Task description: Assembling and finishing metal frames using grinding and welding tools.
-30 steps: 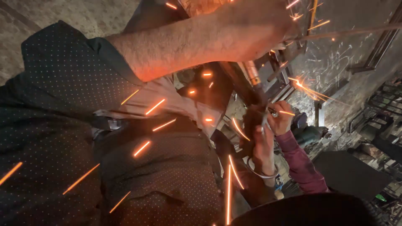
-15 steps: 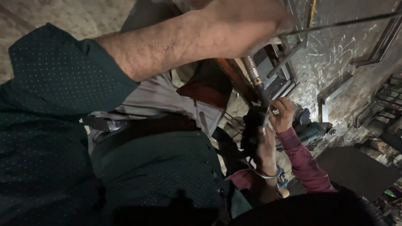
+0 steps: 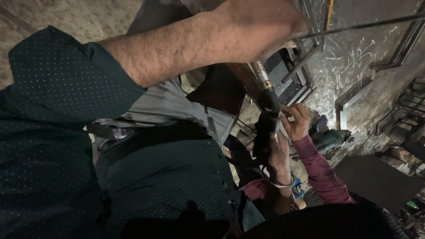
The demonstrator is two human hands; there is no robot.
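Sparks that flew across the view a second ago are gone, and the raised forearm sits lower and fuller across the top of the view than before. That bare forearm, coming out of a dark green dotted sleeve (image 3: 53, 88), belongs to the wearer; which arm it is cannot be told for sure, though it reads as the left hand (image 3: 261, 26), closed in a fist-like grip around the end of a thin metal rod (image 3: 363, 24) that runs off to the right edge. The wearer's right hand does not show. Just below the fist hangs a metal fitting with a brass-coloured collar (image 3: 262, 75), mounted on a dark brown beam (image 3: 248, 84), with a black hose or handle (image 3: 265, 128) under it. A co-worker in a maroon sleeve (image 3: 321, 172) reaches up there: one hand (image 3: 297, 121) pinches something small at the fitting, the other hand (image 3: 279, 152), with a metal bangle (image 3: 279, 182) at the wrist, wraps the black part. Behind these hands lies a green angle grinder (image 3: 327, 137). Steel frame bars (image 3: 301, 75) stand against a scratched grey wall (image 3: 354, 62). Grey trousers (image 3: 168, 106) and a belt fill the middle.
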